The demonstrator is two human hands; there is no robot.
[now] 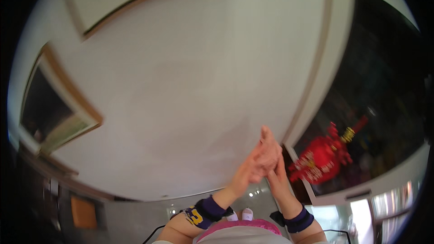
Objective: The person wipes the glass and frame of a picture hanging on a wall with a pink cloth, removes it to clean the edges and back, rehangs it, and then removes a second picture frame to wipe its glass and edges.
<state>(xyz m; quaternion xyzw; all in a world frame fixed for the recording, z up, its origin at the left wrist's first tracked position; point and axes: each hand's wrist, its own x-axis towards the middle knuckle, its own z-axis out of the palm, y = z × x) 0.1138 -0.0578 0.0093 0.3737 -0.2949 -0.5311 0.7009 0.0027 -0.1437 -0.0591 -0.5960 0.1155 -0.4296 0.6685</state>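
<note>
My left hand (259, 162) and my right hand (278, 173) are pressed together in front of me, right of the picture's middle. They overlap, and the fingers of my right hand are partly hidden behind my left. No object shows in or between them. A dark blue band (203, 211) with yellow marks wraps my left forearm, and another dark blue band (299, 219) wraps my right. Below the hands are a pink hem (252, 224) and white slippers (248, 214) on the floor.
A pale wall (176, 91) fills the middle, with framed pictures (91, 108) at upper left. On the right, a red hanging ornament (320, 162) with writing is by a dark panel (379, 84) in a pale frame. Grey shiny floor (145, 217) lies below; an orange-brown object (83, 212) stands lower left.
</note>
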